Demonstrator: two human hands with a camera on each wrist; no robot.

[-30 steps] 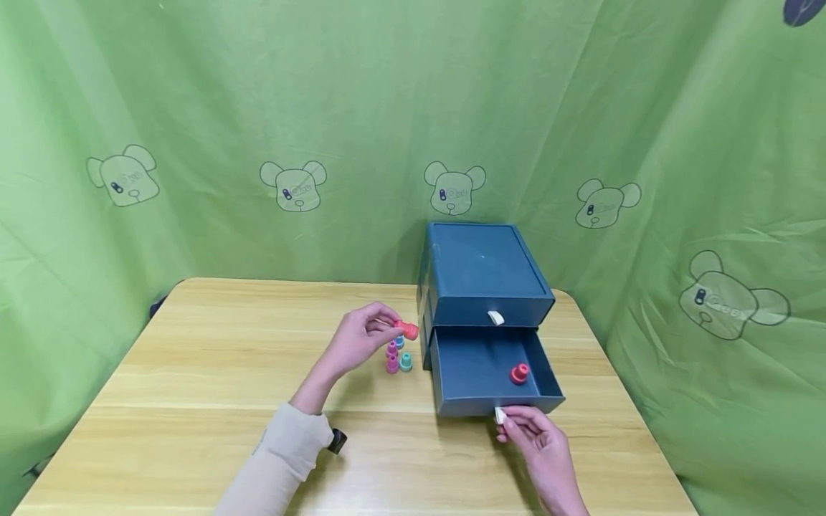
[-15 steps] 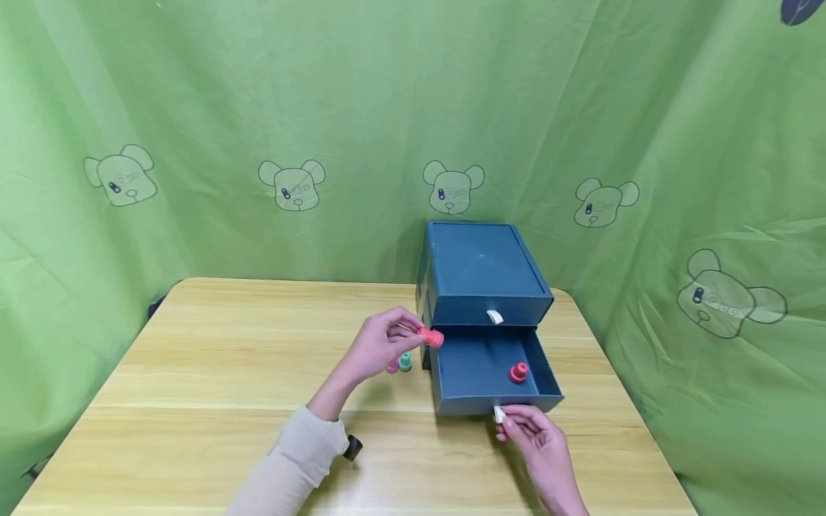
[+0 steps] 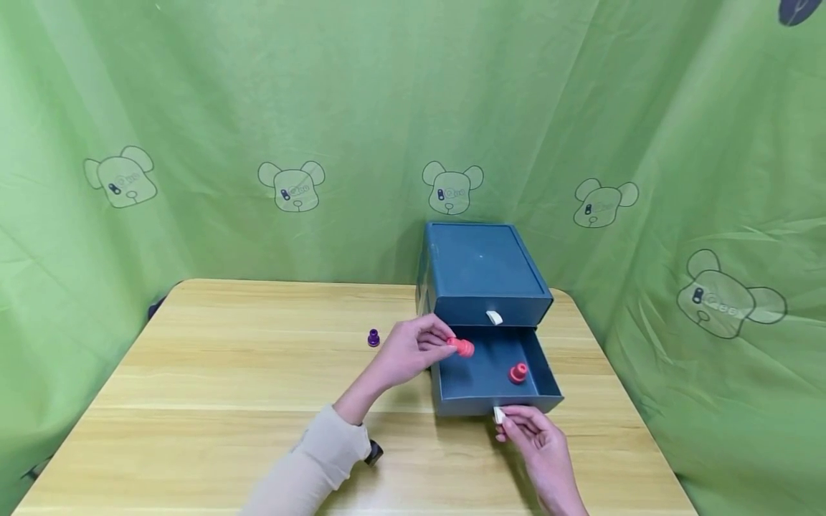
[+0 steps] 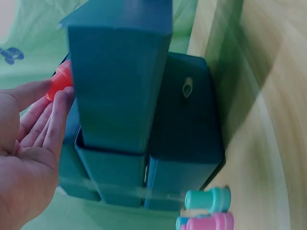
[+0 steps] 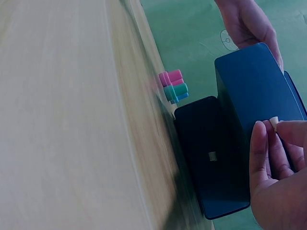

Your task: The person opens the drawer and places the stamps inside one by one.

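Note:
My left hand (image 3: 409, 352) pinches a small red toy stamp (image 3: 462, 347) above the left part of a pulled-out blue drawer (image 3: 464, 406). A second red stamp (image 3: 518, 373) stands inside that drawer, towards the right. Thumb and fingers of my right hand (image 3: 538, 444) pinch the drawer's pale pull tab (image 3: 500, 415). In the left wrist view, the drawer wall partly covers the held stamp. A teal stamp (image 4: 208, 199) and a pink stamp (image 4: 211, 223) stand beside the cabinet, with a blue one (image 4: 181, 221) partly hidden; my left hand covers this group in the head view.
The blue drawer cabinet (image 3: 487, 258) stands at the table's back right, its upper drawer closed. A purple stamp (image 3: 373, 337) stands left of my left hand on the wooden table (image 3: 213, 373). Green cloth (image 3: 361, 93) hangs behind and at the sides.
My left hand has carried the red stamp rightwards, from beside the cabinet to over the open drawer. The purple stamp has come into sight. My right hand stays at the tab.

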